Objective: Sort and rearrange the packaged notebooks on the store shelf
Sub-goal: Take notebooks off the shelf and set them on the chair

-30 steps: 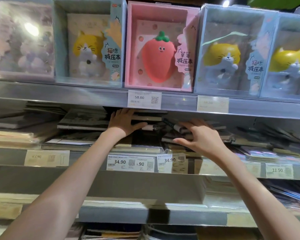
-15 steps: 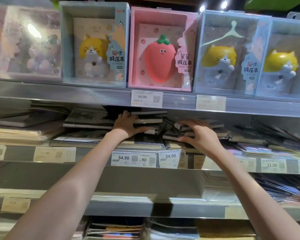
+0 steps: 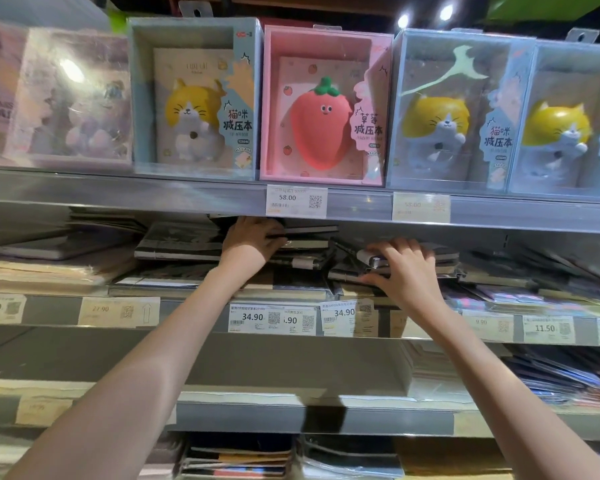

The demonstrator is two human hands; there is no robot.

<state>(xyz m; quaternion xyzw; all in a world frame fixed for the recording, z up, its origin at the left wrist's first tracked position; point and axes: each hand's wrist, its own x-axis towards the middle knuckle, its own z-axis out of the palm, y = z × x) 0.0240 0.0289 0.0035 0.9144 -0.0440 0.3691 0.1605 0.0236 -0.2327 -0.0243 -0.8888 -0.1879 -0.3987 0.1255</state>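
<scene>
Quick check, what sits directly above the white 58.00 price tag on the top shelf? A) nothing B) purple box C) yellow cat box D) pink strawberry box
D: the pink strawberry box stands right above the 58.00 price tag, with a yellow cat box on its left.

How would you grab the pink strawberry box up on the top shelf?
Take the strawberry box from the front, one hand on each upper corner. It stands upright, squeezed between cat boxes, so its sides are blocked; only its front and top are free.
</scene>
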